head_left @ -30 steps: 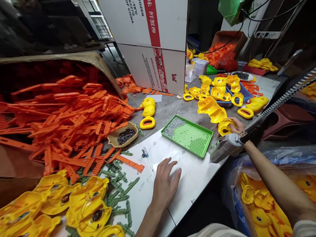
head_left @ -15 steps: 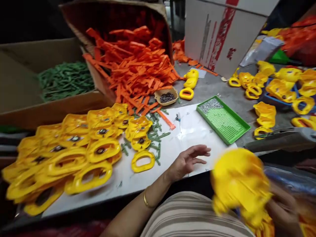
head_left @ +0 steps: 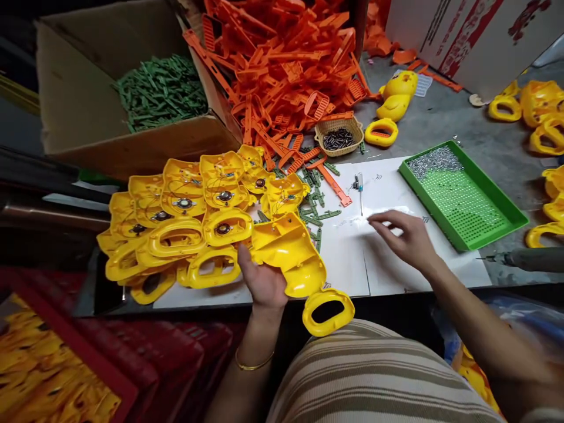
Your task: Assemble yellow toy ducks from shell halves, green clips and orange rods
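Observation:
My left hand [head_left: 267,282] holds a yellow plastic duck shell half [head_left: 293,252] from its left side. The hollow inside faces up, and the shell's ring handle [head_left: 328,312] points down toward my lap. Over the white board [head_left: 383,258], my right hand [head_left: 408,238] has thumb and forefinger pressed together. Anything between those fingertips is too small to make out. Just beyond them lies a small screwdriver [head_left: 360,187], apart from the fingers. Left of my left hand sit rows of similar shells [head_left: 184,202], several fitted with round speakers and wires.
Orange plastic strips [head_left: 282,64] are heaped behind, beside a carton [head_left: 132,144] of green pieces. A small basket [head_left: 339,150] holds dark pins. The green tray [head_left: 478,200] contains screws. A power driver [head_left: 524,258] juts in at right; green parts [head_left: 315,202] lie scattered mid-board.
The yellow shell has passed from my right hand to my left and moved left over the board's front edge. My right hand has come forward over the board. The view has swung left.

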`<state>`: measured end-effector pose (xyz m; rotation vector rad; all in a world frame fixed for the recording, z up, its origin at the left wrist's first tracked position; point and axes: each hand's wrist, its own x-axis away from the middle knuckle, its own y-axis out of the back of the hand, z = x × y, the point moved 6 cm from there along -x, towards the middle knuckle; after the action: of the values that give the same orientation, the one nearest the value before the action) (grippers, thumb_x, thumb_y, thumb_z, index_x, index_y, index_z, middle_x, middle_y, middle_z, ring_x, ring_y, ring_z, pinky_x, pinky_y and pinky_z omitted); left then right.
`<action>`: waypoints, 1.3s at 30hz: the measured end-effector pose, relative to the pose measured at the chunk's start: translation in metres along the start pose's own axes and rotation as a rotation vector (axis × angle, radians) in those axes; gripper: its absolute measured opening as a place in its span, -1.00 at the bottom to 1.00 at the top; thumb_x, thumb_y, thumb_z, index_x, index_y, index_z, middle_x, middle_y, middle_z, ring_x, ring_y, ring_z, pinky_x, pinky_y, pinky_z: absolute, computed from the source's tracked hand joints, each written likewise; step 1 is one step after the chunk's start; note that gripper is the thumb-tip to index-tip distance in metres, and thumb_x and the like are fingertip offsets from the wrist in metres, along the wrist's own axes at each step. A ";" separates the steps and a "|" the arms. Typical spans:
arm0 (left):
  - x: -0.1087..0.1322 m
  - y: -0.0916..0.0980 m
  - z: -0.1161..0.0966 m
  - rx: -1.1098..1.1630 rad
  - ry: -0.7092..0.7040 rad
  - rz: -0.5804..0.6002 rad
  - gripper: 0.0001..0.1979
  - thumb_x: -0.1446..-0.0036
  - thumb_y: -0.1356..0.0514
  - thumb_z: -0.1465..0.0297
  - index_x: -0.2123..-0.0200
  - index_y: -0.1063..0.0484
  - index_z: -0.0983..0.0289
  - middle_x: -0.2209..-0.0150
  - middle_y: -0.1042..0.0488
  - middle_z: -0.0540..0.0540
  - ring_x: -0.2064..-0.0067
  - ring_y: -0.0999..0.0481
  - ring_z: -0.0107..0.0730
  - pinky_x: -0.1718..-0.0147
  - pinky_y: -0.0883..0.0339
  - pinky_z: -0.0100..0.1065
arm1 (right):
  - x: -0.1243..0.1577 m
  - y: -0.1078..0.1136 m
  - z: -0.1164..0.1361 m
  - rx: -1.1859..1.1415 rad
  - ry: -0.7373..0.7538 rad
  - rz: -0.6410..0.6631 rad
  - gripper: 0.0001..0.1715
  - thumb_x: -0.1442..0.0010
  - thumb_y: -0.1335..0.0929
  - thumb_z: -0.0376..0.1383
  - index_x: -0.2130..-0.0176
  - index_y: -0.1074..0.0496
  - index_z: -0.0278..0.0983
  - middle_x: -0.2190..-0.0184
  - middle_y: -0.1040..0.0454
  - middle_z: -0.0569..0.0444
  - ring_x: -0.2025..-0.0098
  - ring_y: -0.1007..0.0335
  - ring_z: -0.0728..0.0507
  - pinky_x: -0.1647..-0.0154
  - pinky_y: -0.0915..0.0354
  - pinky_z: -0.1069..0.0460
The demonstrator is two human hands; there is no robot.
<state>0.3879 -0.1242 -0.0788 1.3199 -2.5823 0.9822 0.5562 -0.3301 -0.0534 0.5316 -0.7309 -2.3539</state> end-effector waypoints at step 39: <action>0.017 -0.072 0.110 -0.036 0.451 0.095 -0.65 -0.16 -0.23 0.13 0.09 -0.49 0.23 0.03 -0.59 0.16 -0.08 -0.55 -0.04 0.02 -0.49 -0.17 | 0.009 0.009 -0.015 -0.235 -0.018 -0.118 -0.90 -0.17 -0.47 -0.27 0.23 -0.58 -0.17 0.37 -0.49 0.10 0.32 -0.36 -0.05 0.35 -0.31 0.03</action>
<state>0.4543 -0.2291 -0.1236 0.8501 -2.3159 1.0932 0.5617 -0.3472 -0.0614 0.4627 -0.4322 -2.5139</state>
